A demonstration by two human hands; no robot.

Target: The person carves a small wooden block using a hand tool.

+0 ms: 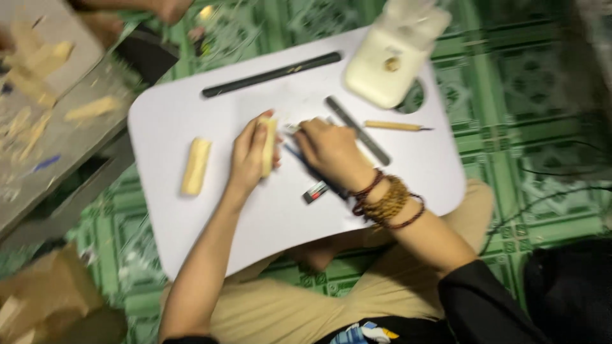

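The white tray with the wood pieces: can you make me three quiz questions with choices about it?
1. Where is the loose wood block?
A. left of the left hand
B. on the white tub
C. on the floor

2. What colour is the tray?
A. red
B. white
C. black

3. What is the left hand doing?
A. lying flat
B. holding a wood piece
C. pointing

Answers: 1 A, it lies alone on the tray to that side. 2 B, its bare top is white. 3 B, the fingers wrap the piece.
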